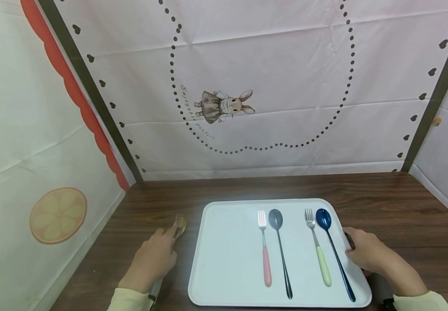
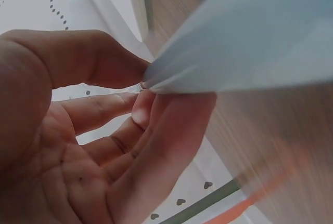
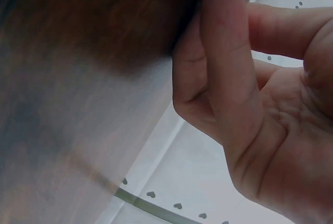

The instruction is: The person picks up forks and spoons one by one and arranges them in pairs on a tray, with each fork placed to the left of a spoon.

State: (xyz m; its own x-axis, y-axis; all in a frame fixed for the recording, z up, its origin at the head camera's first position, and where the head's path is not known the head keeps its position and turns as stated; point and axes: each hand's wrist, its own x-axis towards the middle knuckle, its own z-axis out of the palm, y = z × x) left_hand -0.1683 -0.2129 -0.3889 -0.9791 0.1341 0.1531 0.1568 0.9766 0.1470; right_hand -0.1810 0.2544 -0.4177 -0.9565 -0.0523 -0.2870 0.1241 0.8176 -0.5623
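Observation:
In the head view my left hand (image 1: 156, 259) is left of the white tray (image 1: 224, 250), pinching a fork (image 1: 179, 219) with its tines pointing away. A gold spoon (image 1: 183, 227) shows just beside the tines; whether the hand holds it too, I cannot tell. In the left wrist view, thumb and fingers pinch a blurred pale blue-grey handle (image 2: 244, 42). My right hand (image 1: 369, 250) grips the tray's right edge. On the tray lie a pink-handled fork (image 1: 266, 263), a grey spoon (image 1: 276, 219), a green-handled fork (image 1: 322, 263) and a dark blue spoon (image 1: 323, 219).
The tray rests on a dark wooden table (image 1: 162, 194). White printed cloth (image 1: 278, 86) hangs behind the table and along both sides. Brown tabletop shows left of the tray and beyond its far edge.

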